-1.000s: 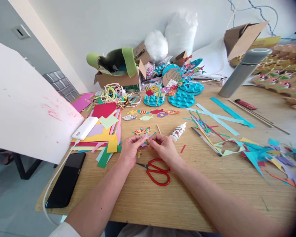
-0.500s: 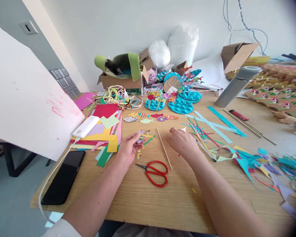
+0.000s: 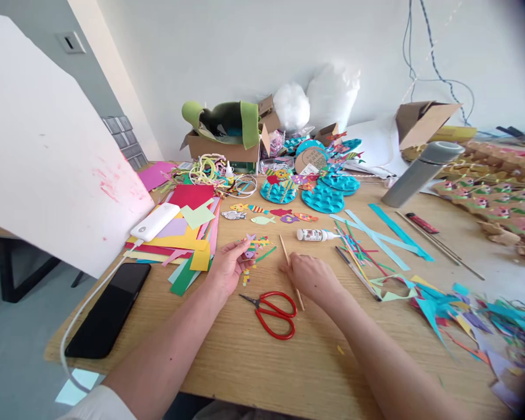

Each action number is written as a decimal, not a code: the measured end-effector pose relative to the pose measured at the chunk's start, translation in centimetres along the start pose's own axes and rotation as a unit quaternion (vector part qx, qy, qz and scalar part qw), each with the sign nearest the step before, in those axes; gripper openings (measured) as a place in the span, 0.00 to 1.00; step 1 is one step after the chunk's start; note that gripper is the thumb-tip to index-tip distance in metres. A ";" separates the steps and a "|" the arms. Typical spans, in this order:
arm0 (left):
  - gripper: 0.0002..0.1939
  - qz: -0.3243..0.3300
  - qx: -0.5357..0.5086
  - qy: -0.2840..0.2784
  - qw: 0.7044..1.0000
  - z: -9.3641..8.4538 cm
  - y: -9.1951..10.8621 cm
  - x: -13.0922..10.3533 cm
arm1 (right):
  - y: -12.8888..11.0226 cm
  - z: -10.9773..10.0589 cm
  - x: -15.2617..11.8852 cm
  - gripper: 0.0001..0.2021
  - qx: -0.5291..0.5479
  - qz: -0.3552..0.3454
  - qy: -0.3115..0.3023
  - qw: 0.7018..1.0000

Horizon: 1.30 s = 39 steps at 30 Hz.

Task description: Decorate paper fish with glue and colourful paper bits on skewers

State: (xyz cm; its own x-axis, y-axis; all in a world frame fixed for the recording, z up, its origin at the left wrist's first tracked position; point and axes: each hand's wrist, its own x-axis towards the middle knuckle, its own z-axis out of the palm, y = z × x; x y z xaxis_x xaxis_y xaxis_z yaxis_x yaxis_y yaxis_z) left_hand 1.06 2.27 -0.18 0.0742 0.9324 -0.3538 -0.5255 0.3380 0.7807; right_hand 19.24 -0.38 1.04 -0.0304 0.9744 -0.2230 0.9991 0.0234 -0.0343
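Observation:
My left hand [image 3: 228, 265] pinches a small purple paper fish [image 3: 250, 252] between thumb and fingers. Tiny coloured paper bits [image 3: 261, 240] lie just beyond it, with a few yellow ones below. The fingers of my right hand [image 3: 308, 274] are curled in at the middle of a thin wooden stick [image 3: 299, 299], and the hand hides that part of it. A white glue bottle [image 3: 311, 235] rests on its side beyond my right hand, its nozzle pointing right. Red-handled scissors [image 3: 275, 314] lie between my forearms, tips to the left.
Several paper fish [image 3: 263, 220] lie farther back, before blue egg-tray pieces [image 3: 322, 198]. Coloured paper [image 3: 195, 195], a power bank [image 3: 155, 223] and a phone [image 3: 109, 309] are at left. Paper strips [image 3: 376, 233], scraps [image 3: 437, 303], a pen [image 3: 356, 271] and a grey flask [image 3: 422, 174] are at right.
My right hand has come away from the glue bottle, now fully in sight, and moved nearer, onto the wooden stick. My left hand still holds the fish. The view has shifted slightly.

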 end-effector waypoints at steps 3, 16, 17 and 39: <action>0.11 0.003 -0.002 -0.002 1.000 0.0 0.0 0.0 | -0.3 0.4 0.2 0.12 0.001 -0.012 0.012 1.000; 0.17 0.067 -0.013 0.022 0.997 -0.3 -0.2 0.5 | -1.2 -1.9 -3.2 0.09 0.069 -0.116 0.008 0.991; 0.17 0.074 -0.014 0.027 0.997 -0.4 -0.2 0.6 | -1.3 -2.0 -3.7 0.09 0.068 -0.128 0.000 0.989; 0.17 0.102 -0.054 0.041 0.992 -0.5 0.5 0.7 | -1.1 -1.2 -4.8 0.09 0.235 -0.157 -0.054 0.958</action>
State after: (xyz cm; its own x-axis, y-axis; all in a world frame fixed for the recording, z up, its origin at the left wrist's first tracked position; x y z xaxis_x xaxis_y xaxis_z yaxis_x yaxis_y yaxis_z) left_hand 0.46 2.99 -0.26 -0.1100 0.9652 -0.2372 -0.6100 0.1229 0.7828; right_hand 18.29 -4.81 3.30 -0.3549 0.9063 -0.2295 0.8187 0.1827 -0.5444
